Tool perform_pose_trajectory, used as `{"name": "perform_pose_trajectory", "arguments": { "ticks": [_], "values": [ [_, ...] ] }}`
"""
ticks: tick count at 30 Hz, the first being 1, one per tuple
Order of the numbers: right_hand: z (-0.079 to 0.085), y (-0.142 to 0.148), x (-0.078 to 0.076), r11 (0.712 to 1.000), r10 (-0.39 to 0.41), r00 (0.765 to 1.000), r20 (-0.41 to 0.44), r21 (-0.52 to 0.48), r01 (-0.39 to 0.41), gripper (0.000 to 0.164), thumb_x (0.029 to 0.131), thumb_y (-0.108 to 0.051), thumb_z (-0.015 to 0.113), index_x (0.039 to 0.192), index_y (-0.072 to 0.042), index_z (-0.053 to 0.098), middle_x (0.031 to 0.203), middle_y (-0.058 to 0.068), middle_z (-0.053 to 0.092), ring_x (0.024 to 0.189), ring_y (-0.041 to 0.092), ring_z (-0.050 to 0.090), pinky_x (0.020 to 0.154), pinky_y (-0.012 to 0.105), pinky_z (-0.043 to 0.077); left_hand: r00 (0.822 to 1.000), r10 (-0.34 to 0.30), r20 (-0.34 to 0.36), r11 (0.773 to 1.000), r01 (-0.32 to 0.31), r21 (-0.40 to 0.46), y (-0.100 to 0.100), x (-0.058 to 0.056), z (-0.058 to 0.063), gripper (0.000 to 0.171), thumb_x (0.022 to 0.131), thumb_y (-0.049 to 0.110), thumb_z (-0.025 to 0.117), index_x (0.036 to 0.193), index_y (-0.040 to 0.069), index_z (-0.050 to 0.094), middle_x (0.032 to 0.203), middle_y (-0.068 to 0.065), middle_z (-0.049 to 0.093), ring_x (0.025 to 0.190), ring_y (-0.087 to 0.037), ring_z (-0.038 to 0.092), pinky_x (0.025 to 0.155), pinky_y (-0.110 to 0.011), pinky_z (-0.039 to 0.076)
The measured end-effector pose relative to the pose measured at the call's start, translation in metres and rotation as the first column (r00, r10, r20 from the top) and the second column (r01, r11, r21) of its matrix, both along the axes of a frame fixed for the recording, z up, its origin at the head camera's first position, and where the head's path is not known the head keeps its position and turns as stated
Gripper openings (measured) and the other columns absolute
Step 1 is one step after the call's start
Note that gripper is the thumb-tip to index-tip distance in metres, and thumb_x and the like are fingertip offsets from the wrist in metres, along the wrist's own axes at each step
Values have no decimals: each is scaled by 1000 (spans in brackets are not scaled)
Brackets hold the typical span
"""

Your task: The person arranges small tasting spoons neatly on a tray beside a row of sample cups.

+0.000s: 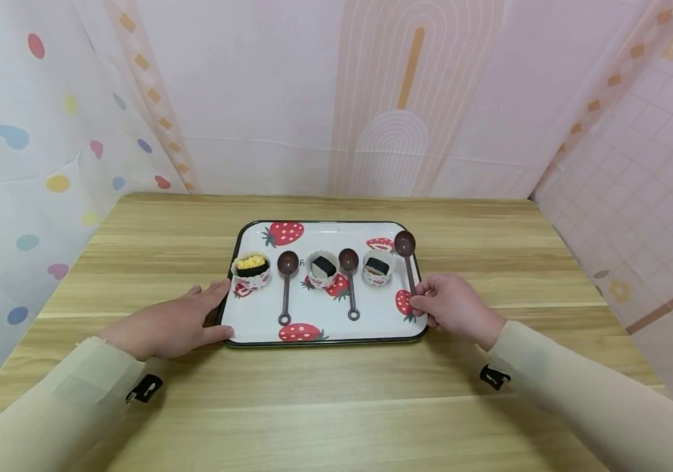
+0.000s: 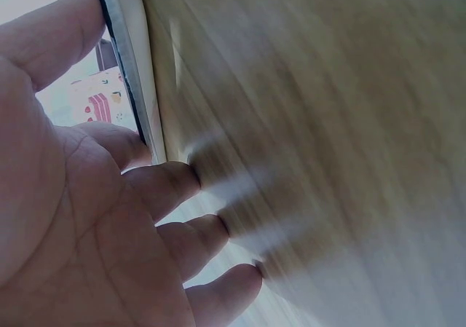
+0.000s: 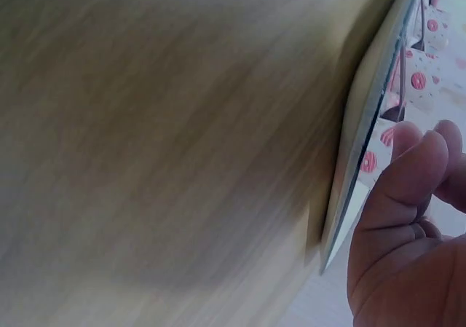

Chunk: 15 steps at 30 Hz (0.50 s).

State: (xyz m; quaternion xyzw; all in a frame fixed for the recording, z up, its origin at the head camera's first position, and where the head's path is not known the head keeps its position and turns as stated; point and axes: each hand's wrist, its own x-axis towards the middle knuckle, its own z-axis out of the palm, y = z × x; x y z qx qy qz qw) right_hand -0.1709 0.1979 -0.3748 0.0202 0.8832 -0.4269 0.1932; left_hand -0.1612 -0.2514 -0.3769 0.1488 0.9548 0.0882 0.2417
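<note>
My right hand [image 1: 457, 305] pinches the handle of a brown measuring spoon [image 1: 405, 244] at the right side of a strawberry-print tray [image 1: 260, 321]; the handle's end is hidden by the fingers. The spoon's bowl overlaps the tray's far right corner. At the tray's left edge rests my left hand [image 1: 174, 321], its fingers spread and the thumb at the near corner. In the left wrist view, the left palm [image 2: 87, 218] shows loosely bent fingers beside the tray rim [image 2: 131, 57]. Two more brown spoons, one left [image 1: 287, 263] and one mid-tray [image 1: 348, 260], lie with handles toward me.
Three paper cups stand in a row between the spoons: a left cup [image 1: 254, 282] with corn-topped sushi [image 1: 252, 263], a middle cup [image 1: 321, 282] and a right cup [image 1: 378, 278], both with seaweed-wrapped pieces. Printed curtains [image 1: 265, 131] hang behind the wooden table [image 1: 325, 406].
</note>
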Motion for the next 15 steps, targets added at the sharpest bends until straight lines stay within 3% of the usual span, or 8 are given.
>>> {"name": "perform_pose_trajectory", "arguments": {
  "ticks": [5,15],
  "values": [
    [-3,-3,-1,1000,-2,1000,27,25,2,8,102,-10,67,104,-2,69,82,8,71,57,14,52,51,24,44,1000,0,1,1000,0,0,0,0,-1,109,96,72,58,169,4,13,173,-27,21,154,-60,21,117,-75,32],
    [-10,-9,-1,994,23,1000,20,105,-25,9,101,-13,70,98,-4,70,79,3,74,52,11,51,50,25,47,1000,-7,-5,1000,7,1,-1,0,0,109,97,72,58,169,3,13,172,-27,22,154,-60,21,117,-74,32]
  ]
}}
